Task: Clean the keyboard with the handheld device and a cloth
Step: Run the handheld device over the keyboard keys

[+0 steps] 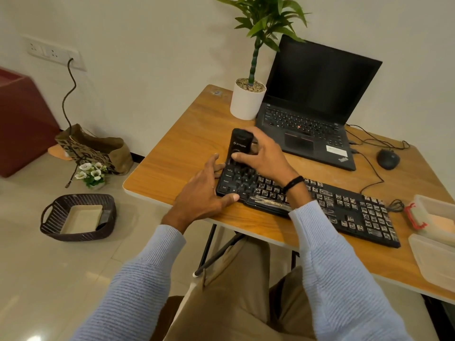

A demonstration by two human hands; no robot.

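A black keyboard (344, 205) lies slanted along the front of the wooden table (177, 153); pale dust covers most of its keys, while the left end looks dark. My right hand (263, 153) grips a black handheld device (240, 143), held upright with its lower end on the keyboard's top-left keys. My left hand (204, 193) holds the keyboard's left end, thumb on the front edge and fingers against the side. No cloth is in view.
An open black laptop (317, 114) and a white potted plant (247, 99) stand behind the keyboard. A black mouse (388, 159) and cables lie at the right. Clear plastic containers (435, 237) sit at the right edge. A dark basket (78, 217) is on the floor.
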